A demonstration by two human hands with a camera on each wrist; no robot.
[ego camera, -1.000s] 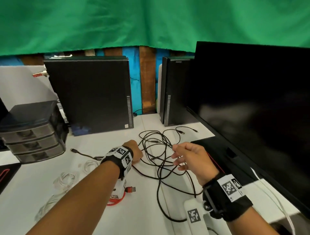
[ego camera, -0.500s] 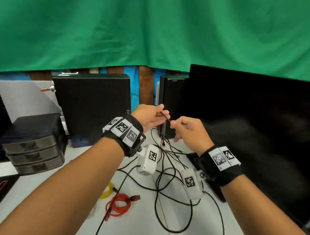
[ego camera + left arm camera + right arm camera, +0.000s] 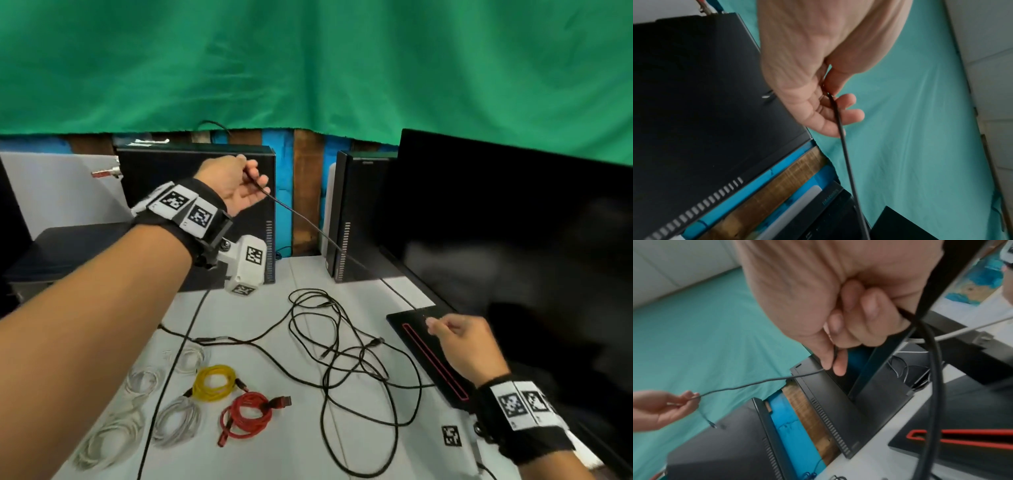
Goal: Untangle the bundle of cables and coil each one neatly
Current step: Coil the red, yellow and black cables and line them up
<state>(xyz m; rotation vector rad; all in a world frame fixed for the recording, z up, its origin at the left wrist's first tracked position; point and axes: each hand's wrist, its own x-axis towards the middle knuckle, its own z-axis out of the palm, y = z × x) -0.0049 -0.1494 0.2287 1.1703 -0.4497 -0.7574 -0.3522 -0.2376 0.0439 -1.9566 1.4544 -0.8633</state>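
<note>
Cable, black (image 3: 308, 222), stretches taut between my left grip (image 3: 236, 183), raised, and my right grip (image 3: 459, 342), low by the monitor base; below them the black tangle (image 3: 342, 353) lies on the surface (image 3: 284, 445). Left wrist view: thumb and fingers (image 3: 846, 113) pinch the cable. Right wrist view: my fingertips (image 3: 838, 365) pinch it, other fingers curled

Green cloth backdrop (image 3: 308, 61) above; blue-and-wood wall (image 3: 305, 192) behind; white bench (image 3: 301, 442) carrying two black computer towers (image 3: 191, 219), monitor (image 3: 513, 246).
</note>
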